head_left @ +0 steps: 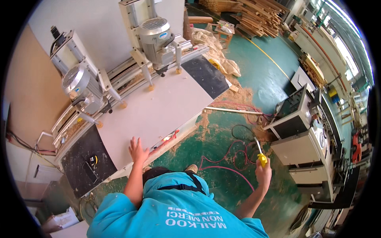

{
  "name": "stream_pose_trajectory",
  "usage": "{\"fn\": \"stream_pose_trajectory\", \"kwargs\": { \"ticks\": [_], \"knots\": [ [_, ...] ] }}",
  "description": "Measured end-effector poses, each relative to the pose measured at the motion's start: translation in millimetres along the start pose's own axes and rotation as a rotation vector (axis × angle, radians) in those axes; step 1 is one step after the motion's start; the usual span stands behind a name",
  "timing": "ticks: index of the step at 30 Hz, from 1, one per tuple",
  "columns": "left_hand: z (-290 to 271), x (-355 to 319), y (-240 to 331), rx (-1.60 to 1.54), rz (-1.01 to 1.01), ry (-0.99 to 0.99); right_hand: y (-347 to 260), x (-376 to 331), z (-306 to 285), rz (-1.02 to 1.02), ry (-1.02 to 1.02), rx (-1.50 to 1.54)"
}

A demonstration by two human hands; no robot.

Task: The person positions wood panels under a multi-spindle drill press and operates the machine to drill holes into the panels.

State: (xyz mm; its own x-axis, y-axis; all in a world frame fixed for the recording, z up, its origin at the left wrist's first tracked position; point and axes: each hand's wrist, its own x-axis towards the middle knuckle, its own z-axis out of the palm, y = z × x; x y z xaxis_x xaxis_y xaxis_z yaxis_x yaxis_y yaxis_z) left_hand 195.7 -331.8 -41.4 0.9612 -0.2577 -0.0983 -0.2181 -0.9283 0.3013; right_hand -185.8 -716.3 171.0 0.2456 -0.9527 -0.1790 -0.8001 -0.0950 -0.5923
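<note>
My left hand [138, 151] is open, its fingers spread at the near edge of a wide pale board [154, 109]. The board lies flat on a machine's dark table [204, 75]. Off to the right, away from the machine, my right hand [263, 174] is closed around a yellow air blow gun [262, 159]. Its light-coloured nozzle points up and away from me. Two silver motors, a far one [154, 37] and a nearer one [82, 87], stand over the board's back edge. Pads with yellowish feet [151, 87] come down along that edge.
A pink hose [226, 167] loops over the green floor, with sawdust [238, 95] scattered about. A dark phone-like object [90, 173] lies on the table's left end. White cabinets [297, 146] stand at right. Stacked timber [262, 16] is at the back.
</note>
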Motion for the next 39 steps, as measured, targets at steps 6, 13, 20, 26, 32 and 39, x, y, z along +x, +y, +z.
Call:
{"fn": "stream_pose_trajectory", "kwargs": {
  "ticks": [6, 13, 20, 26, 32, 39],
  "knots": [
    [8.0, -45.5, -120.8, -0.15, -0.49, 0.294, -24.5, 14.2, 57.3, -0.307, -0.256, -0.229],
    [3.3, -56.9, -171.9, -0.82, -1.217, 0.506, -78.4, -34.9, 122.5, -0.483, -1.176, -0.316],
    [52.9, -31.6, -198.2, -1.834, -1.031, 0.562, -96.5, -31.3, 128.0, -0.428, -0.331, -0.391],
    [-3.8, -34.8, -99.4, -1.656, -1.272, 0.554, -103.6, -112.0, 142.0, -0.367, -0.897, -0.302],
    [53.4, -121.2, -123.3, -2.069, -1.14, 0.123, -134.5, -186.4, 178.2, -0.722, -1.102, -0.396],
    [51.4, -187.7, -130.2, -1.187, -0.827, -0.151, -68.9, 50.4, 166.7, -0.307, -0.019, -0.203]
  ]
}}
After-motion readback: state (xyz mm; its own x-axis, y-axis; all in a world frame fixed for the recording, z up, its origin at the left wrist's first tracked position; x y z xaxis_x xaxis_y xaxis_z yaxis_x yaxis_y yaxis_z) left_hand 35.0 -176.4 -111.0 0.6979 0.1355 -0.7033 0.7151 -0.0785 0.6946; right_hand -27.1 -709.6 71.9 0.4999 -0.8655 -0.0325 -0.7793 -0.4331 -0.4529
